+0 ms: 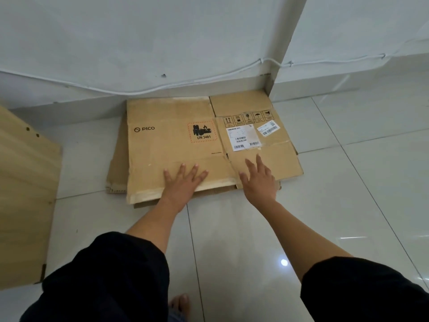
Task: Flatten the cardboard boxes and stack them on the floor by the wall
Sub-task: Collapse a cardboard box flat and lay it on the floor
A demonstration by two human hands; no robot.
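Observation:
A flattened brown cardboard box [167, 145], printed with PICO and UN 3481 and carrying white shipping labels, lies on the tiled floor against the white wall [139, 43]. Under it, another flattened cardboard sheet [118, 168] sticks out at the left and front edges. My left hand [183, 182] lies flat with straight fingers on the top box's near flap. My right hand [260, 180] also rests flat, fingers spread, on the near right flap. Neither hand grips anything.
A light wooden panel [25, 196] stands at the left. A white cable [209, 77] runs along the wall above the skirting, past a corner post [285, 43]. Glossy white floor tiles [348, 182] stretch to the right and front. My bare foot [180, 303] shows at the bottom.

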